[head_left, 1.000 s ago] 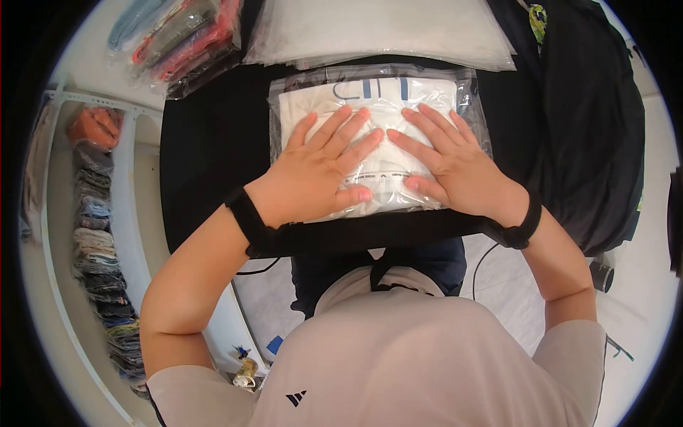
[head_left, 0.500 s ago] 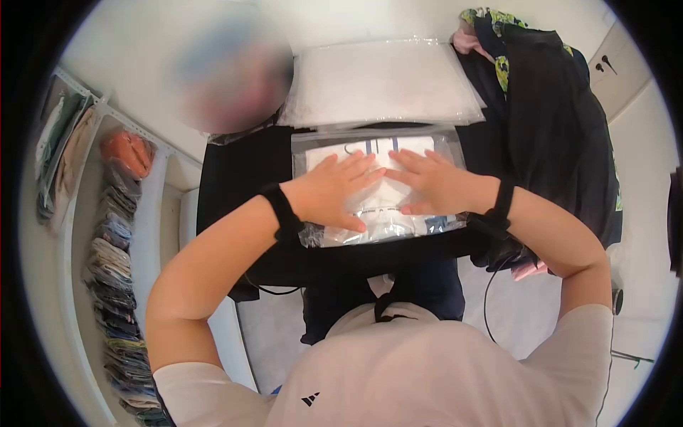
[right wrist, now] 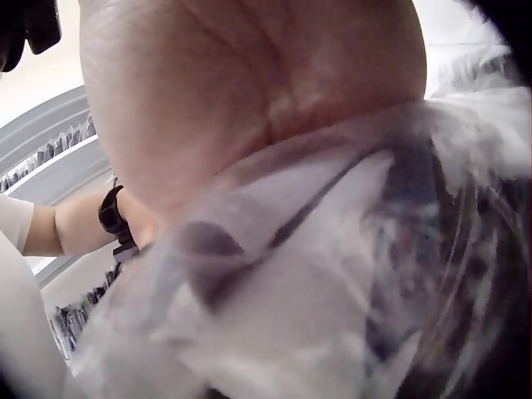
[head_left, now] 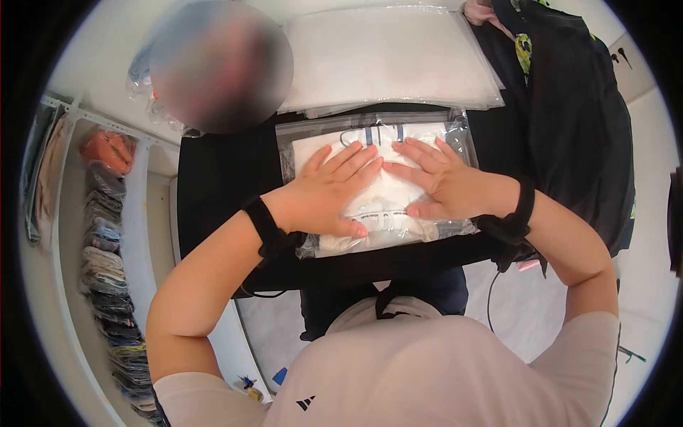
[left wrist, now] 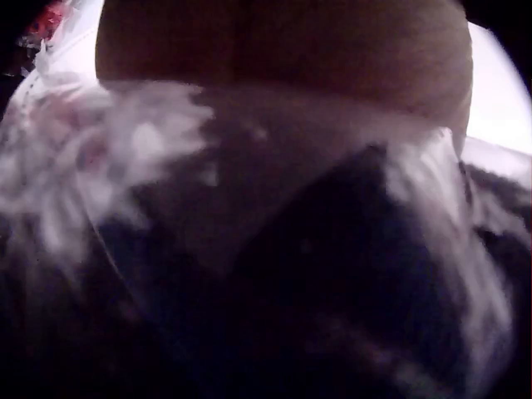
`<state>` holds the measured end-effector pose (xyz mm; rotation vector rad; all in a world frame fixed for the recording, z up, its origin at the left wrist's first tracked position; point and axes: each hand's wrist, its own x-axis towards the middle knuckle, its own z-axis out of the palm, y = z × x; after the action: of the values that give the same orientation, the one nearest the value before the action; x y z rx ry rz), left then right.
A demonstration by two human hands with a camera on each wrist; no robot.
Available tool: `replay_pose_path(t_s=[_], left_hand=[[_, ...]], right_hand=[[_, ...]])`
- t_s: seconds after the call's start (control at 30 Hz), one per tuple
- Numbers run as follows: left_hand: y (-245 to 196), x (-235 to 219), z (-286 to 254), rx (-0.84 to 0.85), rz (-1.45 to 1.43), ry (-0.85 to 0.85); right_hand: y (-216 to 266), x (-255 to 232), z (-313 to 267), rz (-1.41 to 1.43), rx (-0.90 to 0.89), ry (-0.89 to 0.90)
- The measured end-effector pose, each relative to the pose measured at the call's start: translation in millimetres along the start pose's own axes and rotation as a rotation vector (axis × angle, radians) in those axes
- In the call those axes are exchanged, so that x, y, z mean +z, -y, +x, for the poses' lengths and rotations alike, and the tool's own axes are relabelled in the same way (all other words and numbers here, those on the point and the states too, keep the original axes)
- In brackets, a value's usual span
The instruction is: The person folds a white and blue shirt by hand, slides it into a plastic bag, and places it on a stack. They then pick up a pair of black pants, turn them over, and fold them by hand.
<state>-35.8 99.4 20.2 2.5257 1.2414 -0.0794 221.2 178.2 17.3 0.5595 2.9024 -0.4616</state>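
Note:
A folded white garment (head_left: pixel 398 186) with dark blue lettering lies inside a clear plastic bag (head_left: pixel 287 146) on the black table. My left hand (head_left: pixel 331 188) rests flat on the bag's left half, fingers spread and straight. On the right half lies my right hand (head_left: pixel 448 181), its fingers likewise spread. The two hands' fingertips come close together near the middle, just below the lettering. In the right wrist view, the palm (right wrist: pixel 258 91) presses against the wrinkled clear plastic (right wrist: pixel 316 291). The left wrist view is dark and blurred, with the heel of the hand (left wrist: pixel 283 41) above shiny plastic.
Beyond the bag lies a stack of flat clear bags (head_left: pixel 391 60). Black clothing (head_left: pixel 580 121) is heaped along the table's right side. A shelf on the left holds many folded, bagged garments (head_left: pixel 107 274). A blurred round patch (head_left: pixel 220 67) covers the back left.
Both hands stay flat on the bag, with only slight shifts. The head view tilted up, then partly back down, so the table sits lower in the picture than a second ago.

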Motion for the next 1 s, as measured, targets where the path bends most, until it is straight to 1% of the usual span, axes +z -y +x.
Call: replay_pose_path(t_s=[0.17,0.27,0.33,0.37,0.4,0.43,0.53,0.57,0.6,0.63,0.67,0.73,0.87,1.0], left_hand=[[-2,2,-2,0.013,0.055,-0.060],[-8,0,-2,0.007,0.129,-0.054],[-13,-10,-5,-0.002,0.105,-0.032],[-15,-14,-8,-0.003,0.123,-0.041],[-20,-19,-14,-0.002,0.154,-0.108],[-26,-22,-19,0.000,0.180,-0.171],[-51,-15,-45,0.027,0.128,-0.208],[-59,-11,-53,0.018,0.089,-0.194],[-59,-4,-58,0.014,0.086,-0.192],[-55,3,-61,-0.026,0.109,-0.185],[-52,8,-63,-0.065,0.133,-0.177],[-47,14,-64,-0.070,0.111,-0.174],[-41,18,-61,-0.084,0.011,-0.142],[-39,17,-58,-0.085,-0.008,-0.121]], right_hand=[[3,3,0,-0.044,0.011,-0.023],[9,-4,-5,-0.082,0.014,-0.046],[26,-16,-10,-0.107,0.013,-0.062],[37,-19,-18,-0.184,0.042,-0.115],[49,-22,-26,-0.259,0.070,-0.162],[60,-20,-34,-0.233,0.050,-0.255],[82,1,-53,-0.181,0.116,-0.352],[82,10,-54,-0.181,0.116,-0.351],[81,19,-54,-0.178,0.166,-0.373],[79,24,-54,-0.173,0.216,-0.398],[77,27,-55,-0.169,0.214,-0.398],[74,28,-55,-0.190,0.210,-0.388],[68,35,-53,-0.139,0.211,-0.362],[67,29,-52,-0.100,0.203,-0.349]])
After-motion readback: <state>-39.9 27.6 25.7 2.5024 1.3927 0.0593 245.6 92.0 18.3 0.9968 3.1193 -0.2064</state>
